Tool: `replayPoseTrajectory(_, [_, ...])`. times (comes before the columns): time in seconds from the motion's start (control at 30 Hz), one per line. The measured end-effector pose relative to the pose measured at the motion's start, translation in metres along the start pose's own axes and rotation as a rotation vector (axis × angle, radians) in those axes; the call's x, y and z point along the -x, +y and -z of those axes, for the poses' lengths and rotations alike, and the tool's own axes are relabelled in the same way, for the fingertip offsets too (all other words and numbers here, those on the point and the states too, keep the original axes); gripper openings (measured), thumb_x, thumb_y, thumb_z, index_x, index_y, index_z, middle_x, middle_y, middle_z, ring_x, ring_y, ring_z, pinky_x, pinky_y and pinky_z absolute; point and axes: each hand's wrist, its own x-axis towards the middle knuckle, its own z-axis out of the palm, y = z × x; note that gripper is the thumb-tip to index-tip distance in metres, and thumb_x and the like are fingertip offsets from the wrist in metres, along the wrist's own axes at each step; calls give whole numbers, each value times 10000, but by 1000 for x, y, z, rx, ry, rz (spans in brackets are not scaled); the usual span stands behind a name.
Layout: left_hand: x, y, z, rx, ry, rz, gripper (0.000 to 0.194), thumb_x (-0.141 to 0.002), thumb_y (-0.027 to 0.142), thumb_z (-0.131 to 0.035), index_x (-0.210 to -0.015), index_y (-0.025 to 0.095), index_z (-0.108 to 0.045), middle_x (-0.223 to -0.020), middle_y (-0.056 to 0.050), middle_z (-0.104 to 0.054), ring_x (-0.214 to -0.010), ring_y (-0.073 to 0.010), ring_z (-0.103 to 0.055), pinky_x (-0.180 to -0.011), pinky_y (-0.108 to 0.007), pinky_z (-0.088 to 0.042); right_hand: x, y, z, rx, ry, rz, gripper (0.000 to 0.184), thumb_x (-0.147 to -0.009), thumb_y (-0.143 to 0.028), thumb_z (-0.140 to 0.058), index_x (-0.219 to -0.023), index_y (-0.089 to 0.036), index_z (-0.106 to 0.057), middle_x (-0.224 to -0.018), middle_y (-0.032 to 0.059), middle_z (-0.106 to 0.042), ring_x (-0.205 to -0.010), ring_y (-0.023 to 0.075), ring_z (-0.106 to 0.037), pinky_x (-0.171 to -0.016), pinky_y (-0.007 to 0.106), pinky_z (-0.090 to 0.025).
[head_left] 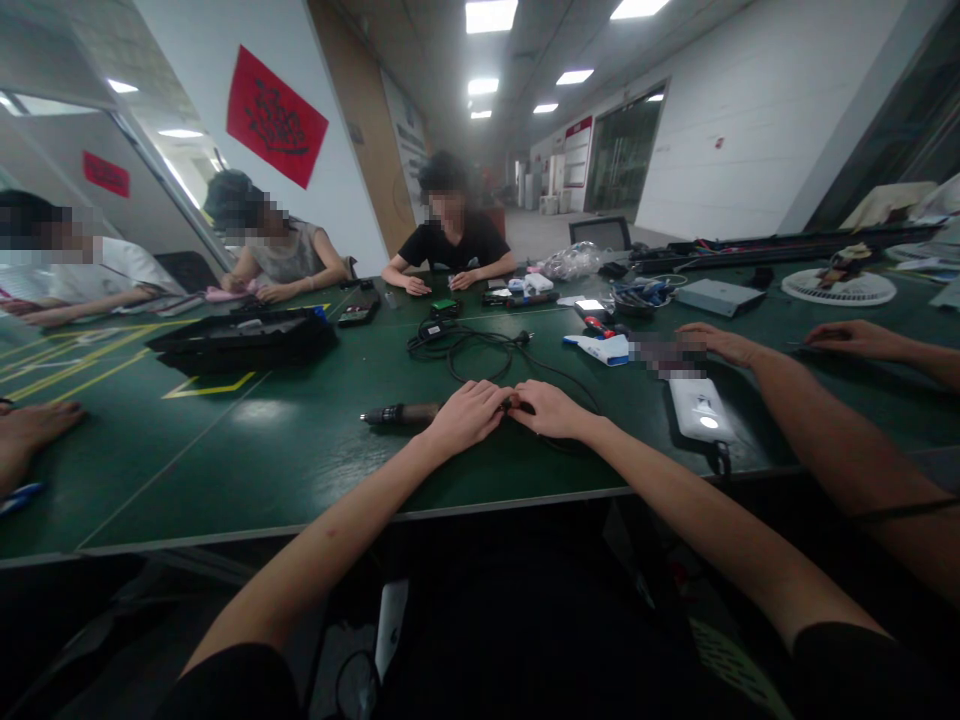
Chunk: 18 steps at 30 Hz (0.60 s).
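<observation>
Tool (401,413) juts L from gripping L hand (469,414); R hand (553,409) adj., grip unclear.

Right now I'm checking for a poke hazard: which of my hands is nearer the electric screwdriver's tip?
Left. Your left hand covers the rear of the electric screwdriver, right of its tip; your right hand is farther right, beyond the left one.

A black tray (247,353) sits on the left of the green table (300,470). To the right lie a blue-and-white packet (606,349), a flat white device (697,402), a grey box (720,297) and a round white grille (825,290) — and a red poster (276,117) hangs tilted on the wall (346,185).
</observation>
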Motion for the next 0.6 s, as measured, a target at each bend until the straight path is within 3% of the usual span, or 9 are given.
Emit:
replayPoseTrajectory(0.47, [3, -5, -9, 17, -33, -2, 597, -1020, 223, -514, -1588, 228, -329, -1374, -105, -635, -1226, -247, -640, -1055, -388, -505, 0, -3, 3, 18, -39, -35, 141, -1001, -288, -646, -922, -181, -693, -1005, 88, -705, -947, 224, -624, -857, 331, -455])
replayPoseTrajectory(0.6, [3, -7, -11, 5, -32, 7, 543, -1047, 236, -502, -1571, 230, -360, -1358, -98, -647, -1194, -234, -664, -1015, -365, -528, 0, -3, 3, 11, -32, -36, 147, -1001, -286, -647, -912, -180, -695, -993, 87, -700, -936, 223, -624, -859, 333, -455])
